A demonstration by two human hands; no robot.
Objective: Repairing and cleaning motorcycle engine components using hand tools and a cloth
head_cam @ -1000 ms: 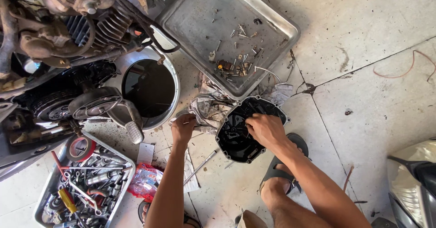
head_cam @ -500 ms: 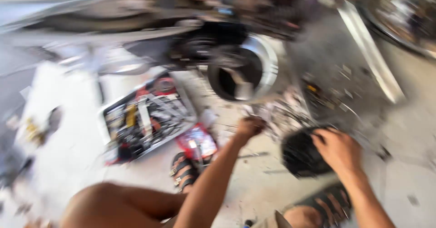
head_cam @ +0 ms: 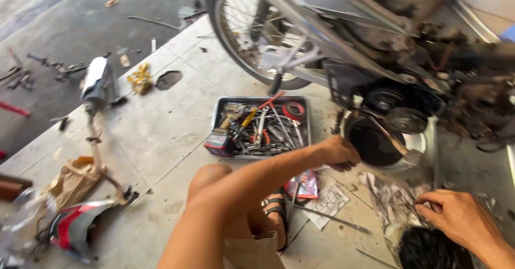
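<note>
Far left, about 9 o'clock: a crumpled brown paper bag on the tiled floor, with a red and grey fairing piece below it at 8 o'clock. Loose small parts lie scattered on the darker ground toward 10 o'clock; too small to identify.

Centre: a shallow metal tool tray sits on the floor, crowded with wrenches, screwdrivers and a roll of red tape. At 12 o'clock behind it stands a spoked motorcycle wheel.

Left hand, just right of centre – the arm crosses over the bent knee, and the hand hangs with fingers curled closed at the near left rim of the round metal basin. Whether it grips anything I cannot tell; the palm faces down and away. The basin holds dark liquid and stands under the motorcycle engine, around 2 o'clock. A red packet and a sheet of printed paper lie on the floor below the hand, beside a sandalled foot.

Right hand, at 4 o'clock – fingers bent, tips resting on crumpled grey paper, not closed around an object that I can see. Directly beneath it, at the bottom edge, a black engine cover lies on the floor, touching or nearly touching the heel of the hand; contact is unclear.
</note>
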